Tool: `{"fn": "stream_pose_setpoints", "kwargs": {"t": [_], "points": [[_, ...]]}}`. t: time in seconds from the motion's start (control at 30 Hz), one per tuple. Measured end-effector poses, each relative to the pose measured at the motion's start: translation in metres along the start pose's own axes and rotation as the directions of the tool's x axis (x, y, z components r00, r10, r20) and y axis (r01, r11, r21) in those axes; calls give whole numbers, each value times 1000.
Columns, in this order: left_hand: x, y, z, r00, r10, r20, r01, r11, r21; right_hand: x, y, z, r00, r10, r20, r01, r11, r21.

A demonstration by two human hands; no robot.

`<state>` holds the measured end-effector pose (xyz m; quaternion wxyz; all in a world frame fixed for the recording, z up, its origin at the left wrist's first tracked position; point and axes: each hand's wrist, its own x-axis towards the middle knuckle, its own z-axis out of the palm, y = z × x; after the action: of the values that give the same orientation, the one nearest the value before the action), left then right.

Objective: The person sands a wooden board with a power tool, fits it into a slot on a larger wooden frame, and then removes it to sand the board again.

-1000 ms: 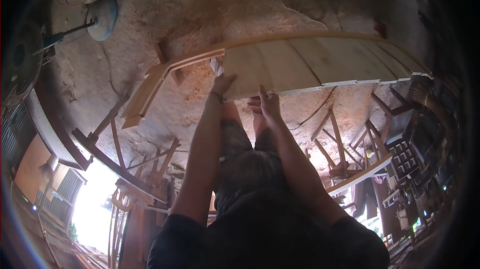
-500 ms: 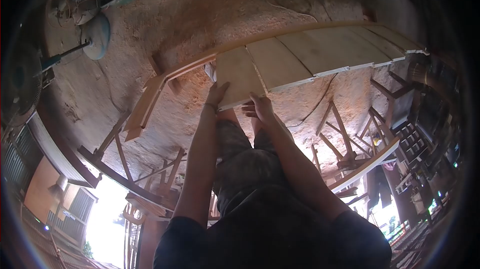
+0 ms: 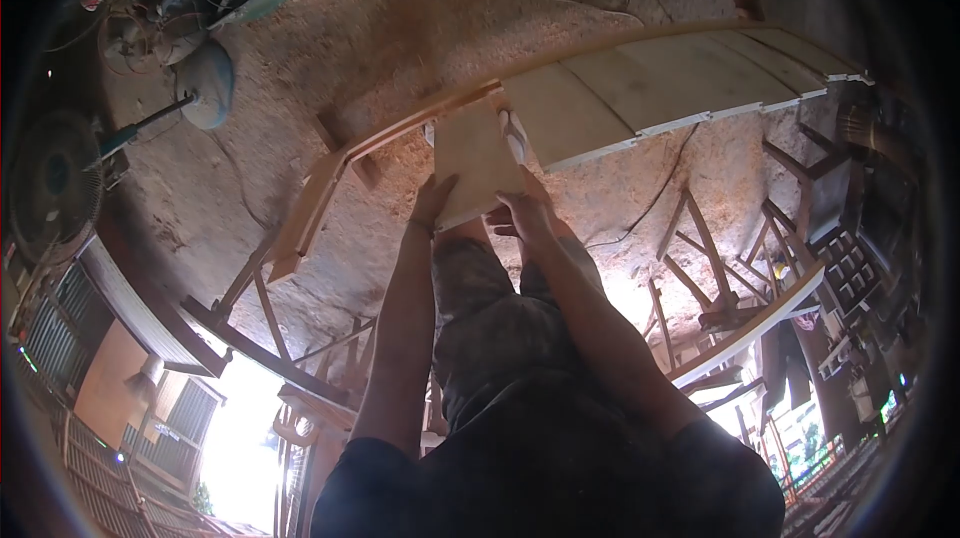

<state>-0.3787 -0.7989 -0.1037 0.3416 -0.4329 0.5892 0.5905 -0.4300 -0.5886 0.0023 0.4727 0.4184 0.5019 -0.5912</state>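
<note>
A short, flat wooden board [image 3: 472,156] is held out in front of my legs, with its near end towards me. My left hand [image 3: 434,202] grips its left edge near that end, thumb lying on the face. On the near right corner my right hand [image 3: 526,214] closes, thumb above and fingers partly curled below. To the right, several similar boards [image 3: 640,88] lie side by side in a row along a long wooden rail [image 3: 400,126]. Between the held board and this row is a gap, where part of a foot [image 3: 513,136] shows.
A standing fan [image 3: 50,173] and a round fan base [image 3: 205,83] are at the left. Wooden trestles [image 3: 700,248] stand at the right, beside a long plank [image 3: 750,328]. A dark cable [image 3: 660,188] runs over the dusty floor [image 3: 400,28].
The held board has moved left, away from the row, and a gap has opened between them. Both hands keep their hold. The whole view has shifted slightly.
</note>
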Motion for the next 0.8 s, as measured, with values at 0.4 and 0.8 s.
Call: {"fn": "stream_pose_setpoints", "kwargs": {"t": [0.4,0.8], "points": [[24,-35,13,991,120,-61,-127,986,-113,20,14,-23,992,116,49,-110,988,-107],[53,-16,-1,990,141,-30,-142,988,-52,28,-8,1,997,72,3,-72,997,-4]]}}
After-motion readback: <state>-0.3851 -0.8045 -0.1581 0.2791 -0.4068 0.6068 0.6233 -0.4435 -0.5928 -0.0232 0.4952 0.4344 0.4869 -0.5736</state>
